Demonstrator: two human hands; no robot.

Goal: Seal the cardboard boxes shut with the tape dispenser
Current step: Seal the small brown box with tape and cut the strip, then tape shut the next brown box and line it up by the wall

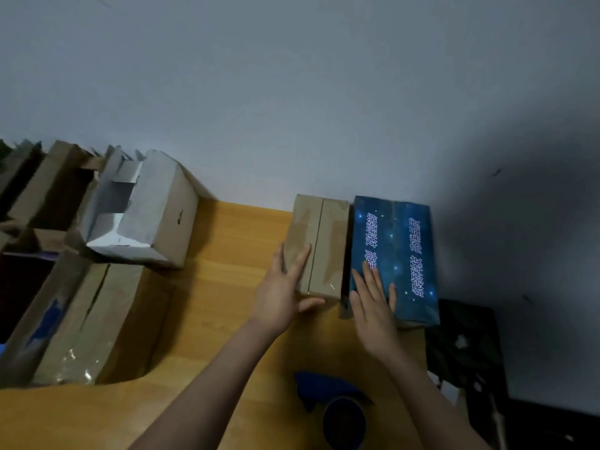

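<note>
2 closed boxes sit side by side at the far edge of the table [227, 287], against the wall [292, 92]: brown box [328, 235] on the left, blue starry box [406, 248] touching it on the right. Flaps are down on both, so we can't see the contents. Our left hand [279, 293] has straight fingers on the brown box top and the thumb spread along its near face, not clamped. Our right hand [373, 306] lies flat on the blue box top, gripping nothing. The blue tape dispenser [337, 407] sits on the table between our forearms, untouched. Further left, 1 open box [143, 209] lies tipped, showing its white inside, and 1 taped box [94, 319] sits nearer us.
</note>
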